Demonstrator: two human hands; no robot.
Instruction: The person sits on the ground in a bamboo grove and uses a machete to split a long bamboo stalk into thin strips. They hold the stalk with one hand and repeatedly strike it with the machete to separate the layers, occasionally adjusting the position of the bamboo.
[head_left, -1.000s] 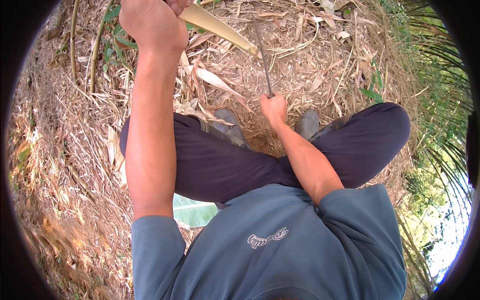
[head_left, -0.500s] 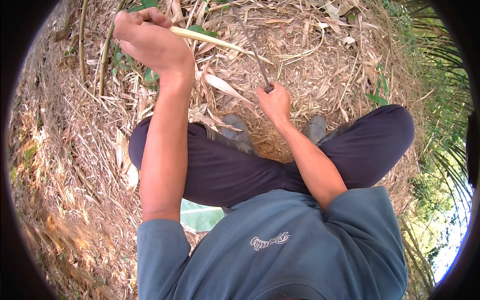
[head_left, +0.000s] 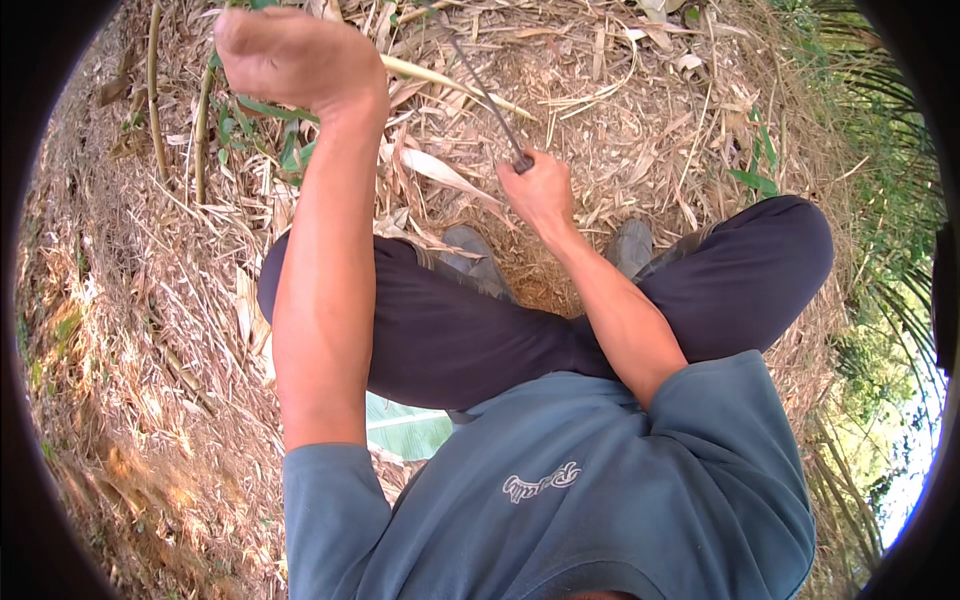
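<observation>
At the upper left, my left hand (head_left: 300, 62) is closed in a fist, slightly blurred, with the palm side turned up. A pale bamboo strip (head_left: 455, 84) runs out from behind the wrist and slants down to the right. My right hand (head_left: 542, 192) is closed on the dark handle of a long knife (head_left: 487, 95), in front of my shins. The knife's thin blade points away and up to the left, crossing the line of the strip. Its far end fades into the litter at the top edge.
Dry leaves and thin shavings (head_left: 600, 95) cover the ground. Slim stems (head_left: 203, 125) stand at the left, beside green leaves (head_left: 290, 150). My boots (head_left: 630, 248) and bent knees are below the hands. A broad green leaf (head_left: 405, 428) lies by my left hip. Foliage (head_left: 890, 150) grows at the right.
My left hand has moved slightly up and left and rolled, so its fingers show less; less of the strip shows. My right hand and the knife have shifted a little up and left.
</observation>
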